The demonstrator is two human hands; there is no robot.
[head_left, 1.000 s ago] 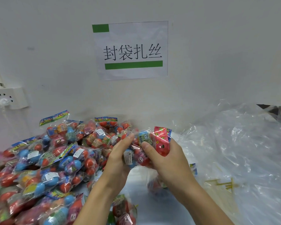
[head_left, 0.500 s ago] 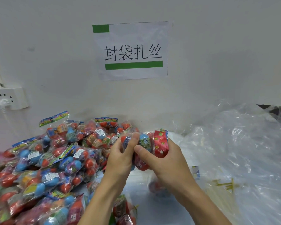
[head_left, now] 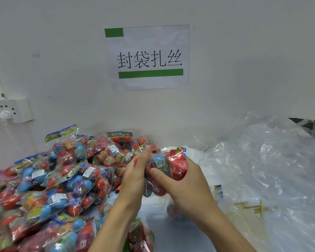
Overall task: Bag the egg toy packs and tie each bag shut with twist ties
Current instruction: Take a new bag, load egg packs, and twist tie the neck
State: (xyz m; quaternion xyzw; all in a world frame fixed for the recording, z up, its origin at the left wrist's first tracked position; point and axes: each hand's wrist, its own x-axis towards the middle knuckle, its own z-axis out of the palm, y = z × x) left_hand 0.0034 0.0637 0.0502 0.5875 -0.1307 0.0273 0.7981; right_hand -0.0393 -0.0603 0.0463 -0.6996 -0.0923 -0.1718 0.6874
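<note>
loose packs, bottom of frame: lying right under the wrists, easy to knock around
left hand: grip wrapped round the held pack's left side
right hand: thumb and fingers clamped on it
held pack: mid-frame, slick film, eggs could squirt out
pack pile, left: might slide
clear bags, right: twist ties half buried, could get lost

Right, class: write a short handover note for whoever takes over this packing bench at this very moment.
Left hand and right hand: both hold one egg toy pack between them, above the table.
Pile of egg toy packs: on the left, loose.
Clear plastic bags: heaped on the right, yellow twist ties under the plastic.
Done: no tied bag visible.
Left: bag the packs, tie each bag.
</note>
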